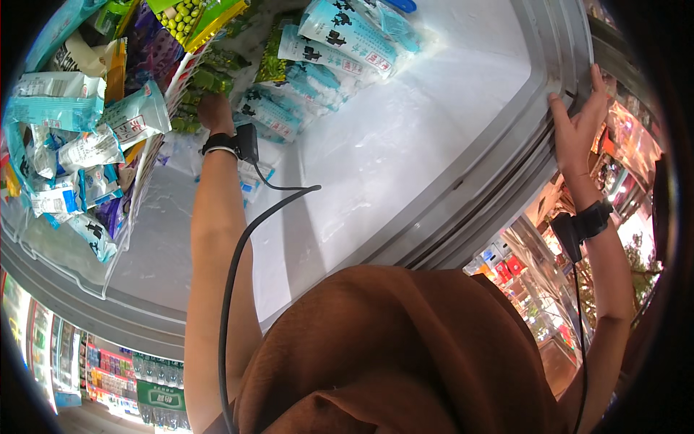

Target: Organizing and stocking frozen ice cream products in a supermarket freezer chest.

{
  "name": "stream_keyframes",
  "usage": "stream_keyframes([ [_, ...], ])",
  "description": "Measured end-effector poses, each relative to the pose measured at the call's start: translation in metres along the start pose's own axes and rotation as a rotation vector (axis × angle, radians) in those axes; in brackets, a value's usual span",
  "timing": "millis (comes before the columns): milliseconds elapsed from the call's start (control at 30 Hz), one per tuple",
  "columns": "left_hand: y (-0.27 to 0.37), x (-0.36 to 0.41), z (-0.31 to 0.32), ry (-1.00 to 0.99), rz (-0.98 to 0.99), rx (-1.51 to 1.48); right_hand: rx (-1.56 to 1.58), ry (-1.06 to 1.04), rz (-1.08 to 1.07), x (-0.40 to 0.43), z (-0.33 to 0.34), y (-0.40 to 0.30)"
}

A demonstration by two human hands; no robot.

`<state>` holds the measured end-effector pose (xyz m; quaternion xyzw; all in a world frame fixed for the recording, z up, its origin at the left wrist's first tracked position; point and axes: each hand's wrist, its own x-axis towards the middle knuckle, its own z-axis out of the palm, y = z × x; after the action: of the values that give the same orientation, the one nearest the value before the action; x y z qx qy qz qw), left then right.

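Observation:
My left hand [216,112] reaches down into a chest freezer beside green wrapped ice pops [209,78]; its fingers are mostly hidden, so a hold on any packet cannot be told. Light-blue and white ice pop packets [349,38] lie to its right against the frosted wall. On its left stands a white wire basket [142,168] heaped with ice cream packets [89,146]. My right hand [579,127] rests on the freezer's grey rim [564,76], thumb and fingers spread, with nothing seen in it.
The frosted white inner wall [401,146] curves beside the packets. Black cables [230,271] run from devices on both wrists. A brown garment [401,347] covers the near rim. Store shelves with bottles [157,369] stand beyond the freezer at lower left.

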<state>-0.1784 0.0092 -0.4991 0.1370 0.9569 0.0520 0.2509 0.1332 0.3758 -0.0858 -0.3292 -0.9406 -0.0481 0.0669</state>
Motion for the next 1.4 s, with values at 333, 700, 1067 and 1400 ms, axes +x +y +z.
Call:
stream_keyframes([
  [333, -0.049, 0.016, 0.022, 0.155, 0.141, -0.033, 0.023, 0.013, -0.007, 0.005, -0.001, -0.006],
  [700, -0.087, -0.084, -0.027, -0.27, 0.126, -0.263, 0.052, 0.087, 0.097, -0.002, 0.002, -0.006],
  [1067, -0.083, -0.202, -0.182, -0.353, -0.318, -0.58, 0.055, 0.114, 0.157, -0.007, -0.009, -0.012],
  [1400, -0.089, -0.306, -0.341, 0.394, -0.204, -0.824, 0.126, 0.154, 0.098, -0.015, -0.013, -0.006],
])
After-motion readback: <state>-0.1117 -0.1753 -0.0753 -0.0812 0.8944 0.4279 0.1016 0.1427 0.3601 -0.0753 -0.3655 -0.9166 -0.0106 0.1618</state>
